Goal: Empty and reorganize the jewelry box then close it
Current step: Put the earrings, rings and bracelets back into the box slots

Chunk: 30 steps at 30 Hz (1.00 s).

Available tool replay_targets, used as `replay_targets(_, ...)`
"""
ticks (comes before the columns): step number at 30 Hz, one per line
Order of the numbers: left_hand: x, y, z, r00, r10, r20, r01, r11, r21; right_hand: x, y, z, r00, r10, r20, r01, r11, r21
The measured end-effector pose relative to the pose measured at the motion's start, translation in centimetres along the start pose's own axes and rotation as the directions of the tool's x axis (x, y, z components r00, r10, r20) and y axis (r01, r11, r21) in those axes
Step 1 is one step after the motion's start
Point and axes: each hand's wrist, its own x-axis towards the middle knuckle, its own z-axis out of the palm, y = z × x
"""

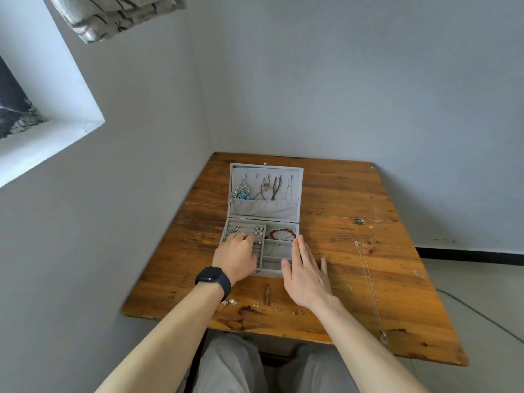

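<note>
**Box (269, 272) open, emptying under way**

One desk (340, 199) carries it all, set into the room's corner. One box sits mid-desk, its lid (265, 208) lying back so that every compartment can be reached.

Two hands work it. The left hand (235, 256) dips into the ring rolls with fingers curled down; whether its grip has caught a piece I cannot tell. The right hand (306, 273) is flat, fingers straight, grip wide, at the box's right side, seemingly to steady it.

One long chain (368, 285) lies stretched out at the right, likely to stop it tangling. Four strands (274, 188) hang from the lid's hooks. Red bracelets (280, 233), two I think, coil in the far right compartment. Roughly six studs (295, 311) line the near edge, spaced as if for sorting.
</note>
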Motion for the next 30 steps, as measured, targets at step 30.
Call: replay_targets(30,-13.7,-5.5,1.2,0.979,-0.124,-0.161,0.064,0.940,-0.334,-7.7,-6.8,1.8,0.905,-0.301,-0.302,0.318,0.948,0.006)
